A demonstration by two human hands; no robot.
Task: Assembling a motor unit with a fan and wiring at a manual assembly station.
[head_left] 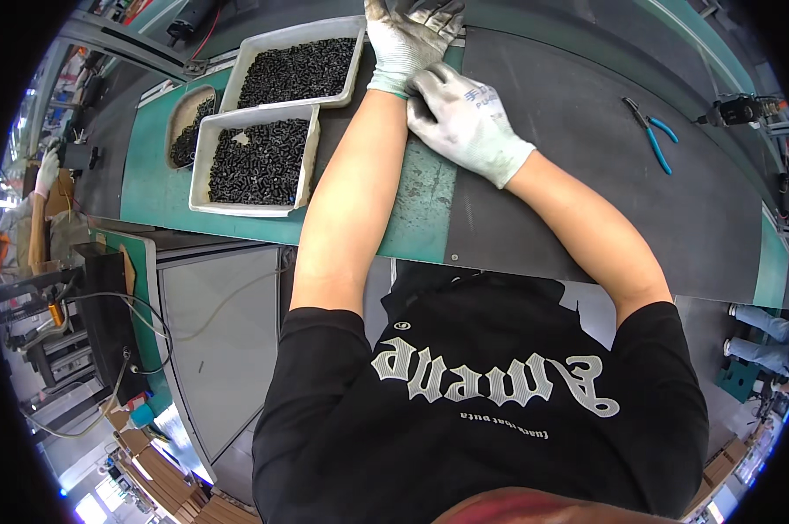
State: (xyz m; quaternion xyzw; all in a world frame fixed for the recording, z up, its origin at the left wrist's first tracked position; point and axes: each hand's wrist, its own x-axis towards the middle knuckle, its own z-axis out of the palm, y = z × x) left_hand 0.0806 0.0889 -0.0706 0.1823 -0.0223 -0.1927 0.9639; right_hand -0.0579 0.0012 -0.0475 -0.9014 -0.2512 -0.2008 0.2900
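Both my hands wear white knit work gloves with grey smudges. My left hand (408,44) reaches to the far side of the bench, fingers spread, and nothing shows in it. Beside it, my right hand (471,122) has curled fingers closed at the left wrist, on the pale green cuff (389,80) of the left glove. To the left stand two white bins, a far one (357,65) and a near one (246,210), filled with small black cylindrical parts. A smaller tan tray (173,131) beside them holds more of these parts.
Blue-handled pliers (657,144) lie on the dark mat (569,175) at right. A metal frame post (119,44) rises at far left, near another person's gloved hand (48,172). Cables (163,332) hang below the green bench edge. Another person's legs (761,341) show at far right.
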